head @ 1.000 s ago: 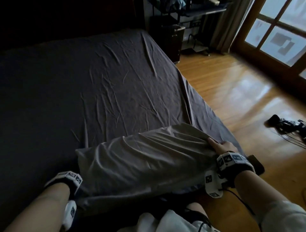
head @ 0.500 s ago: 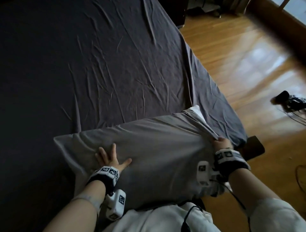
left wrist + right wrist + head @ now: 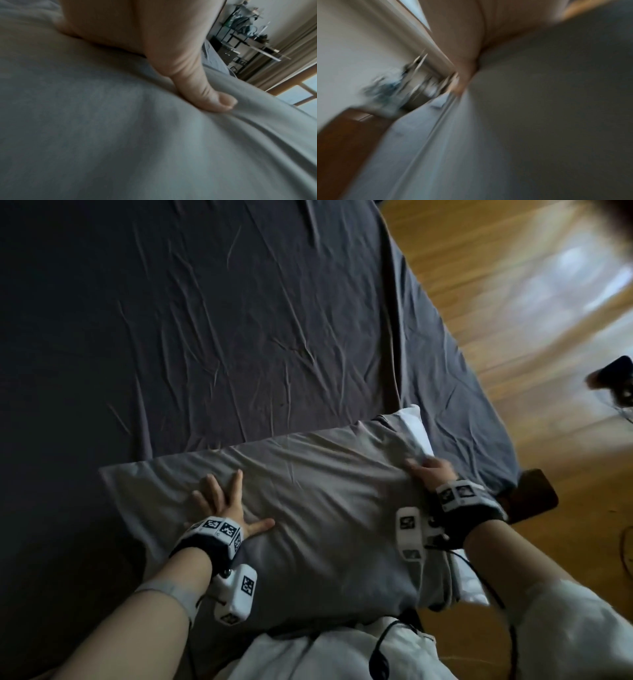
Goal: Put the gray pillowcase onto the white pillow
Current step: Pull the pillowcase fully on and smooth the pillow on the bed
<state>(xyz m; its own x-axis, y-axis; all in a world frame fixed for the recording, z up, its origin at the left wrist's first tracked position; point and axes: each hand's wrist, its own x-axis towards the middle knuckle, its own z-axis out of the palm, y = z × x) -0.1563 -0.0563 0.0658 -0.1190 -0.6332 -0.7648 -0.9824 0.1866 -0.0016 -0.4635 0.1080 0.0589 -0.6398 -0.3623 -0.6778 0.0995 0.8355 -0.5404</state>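
The soft gray cotton pillowcase lies crosswise on the dark-sheeted bed, the plump white pillow peeking out rightward. Right hand is nearer, its grip too blurred to tell; left hand presses flat, fingers spread

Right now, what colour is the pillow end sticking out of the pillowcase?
White; the exposed pillow end shows best in the head view.

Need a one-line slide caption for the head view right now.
Left hand pressed flat on gray fabric pillowcase; right hand at its open end, white pillow peeking out.
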